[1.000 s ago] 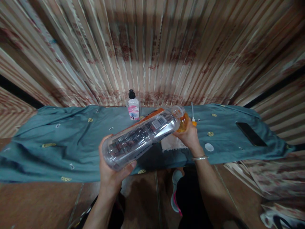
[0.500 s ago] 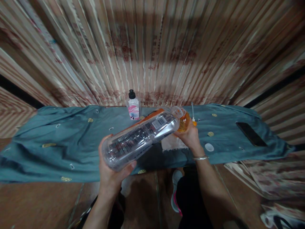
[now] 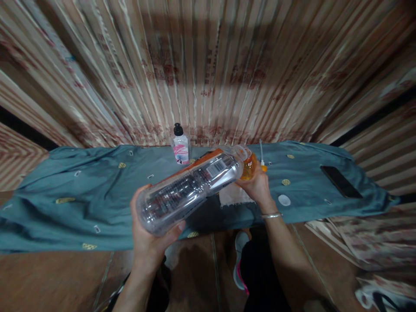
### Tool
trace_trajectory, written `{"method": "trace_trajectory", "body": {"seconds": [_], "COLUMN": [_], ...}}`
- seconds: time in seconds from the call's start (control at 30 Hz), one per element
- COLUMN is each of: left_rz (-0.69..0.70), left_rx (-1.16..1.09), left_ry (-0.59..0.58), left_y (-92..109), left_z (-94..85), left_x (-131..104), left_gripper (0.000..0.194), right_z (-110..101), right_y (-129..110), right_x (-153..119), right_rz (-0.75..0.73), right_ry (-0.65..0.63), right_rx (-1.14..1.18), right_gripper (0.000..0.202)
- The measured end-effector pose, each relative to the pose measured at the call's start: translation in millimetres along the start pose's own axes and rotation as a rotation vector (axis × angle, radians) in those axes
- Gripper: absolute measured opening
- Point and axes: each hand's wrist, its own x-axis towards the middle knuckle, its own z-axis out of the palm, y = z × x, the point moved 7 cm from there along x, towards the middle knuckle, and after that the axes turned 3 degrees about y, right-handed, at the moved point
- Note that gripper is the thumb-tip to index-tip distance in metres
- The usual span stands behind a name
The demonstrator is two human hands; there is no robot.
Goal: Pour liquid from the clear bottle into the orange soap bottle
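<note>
A large clear plastic bottle (image 3: 185,195) is tilted in the air, its mouth end pointing right. My left hand (image 3: 151,238) is closed around its base end. At the mouth end, my right hand (image 3: 258,184) grips a smaller bottle (image 3: 249,167) with amber liquid in it. The two bottles meet or overlap there; whether their openings touch I cannot tell. Beyond my right hand lies a pump top (image 3: 262,162) with an orange collar and a pale tube. A white cloth (image 3: 235,196) lies below the bottles, partly hidden.
A clear bottle with a black cap and pink label (image 3: 180,148) stands at the table's back. To the right are a small white round lid (image 3: 284,199) and a black phone (image 3: 340,181). Green patterned cloth (image 3: 97,186) covers the table, with a striped curtain (image 3: 208,65) behind.
Both hands and bottles keep nearly the same pose. The whole view has shifted very slightly, so things sit a little further left.
</note>
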Motion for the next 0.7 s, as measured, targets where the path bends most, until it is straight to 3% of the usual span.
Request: {"method": "trace_trajectory", "body": {"seconds": [0.23, 0.7], "left_rz": [-0.017, 0.08], "left_rx": [-0.015, 0.058], "left_ry": [0.087, 0.108], "left_y": [9.2, 20.5], "left_z": [1.9, 3.1], "left_x": [-6.9, -7.5], "left_gripper": [0.103, 0.097], "right_z": [0.9, 1.8], "right_y": [3.4, 6.9], "right_x": [-1.0, -1.6], "right_rz": [-0.002, -0.011], "right_ry": [0.007, 0.011], "right_rx": [-0.025, -0.039], "right_gripper": [0.087, 0.089]}}
